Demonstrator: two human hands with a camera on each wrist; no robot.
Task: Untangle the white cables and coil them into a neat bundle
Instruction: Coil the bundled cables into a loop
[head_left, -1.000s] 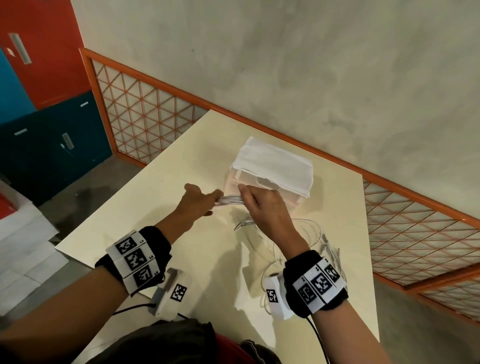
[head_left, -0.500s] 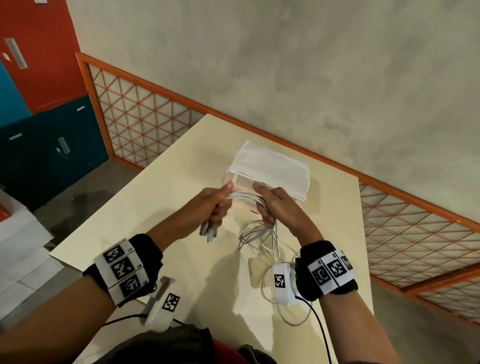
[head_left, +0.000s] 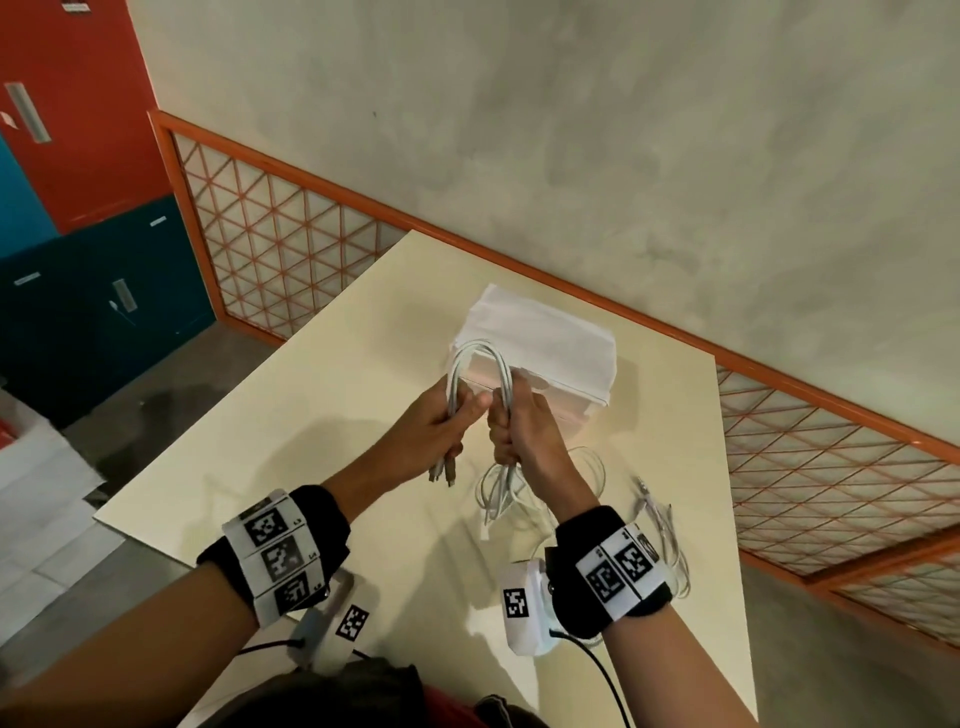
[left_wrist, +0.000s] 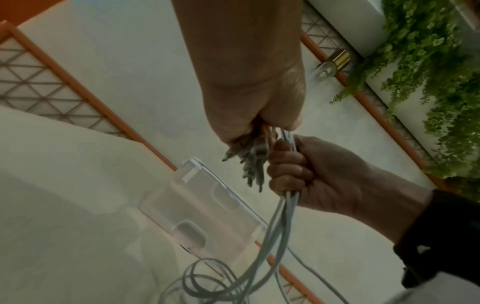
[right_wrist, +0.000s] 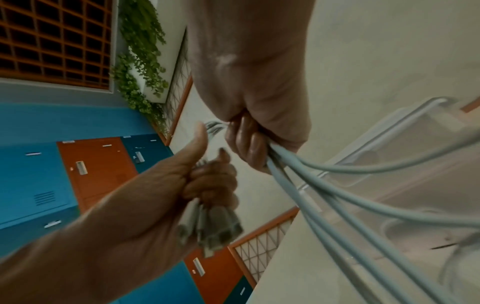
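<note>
I have my left hand clenched round the plug ends of the white cables, and my right hand fisted round the same strands just beside it, so they arch up between my fists above the cream table. The slack hangs from my right fist into loose loops on the tabletop, in front of the clear plastic box. These cords look light, limp and smooth, likely to slip and spring open, so I judge the best hold is near the plugs, feeding short lengths.
</note>
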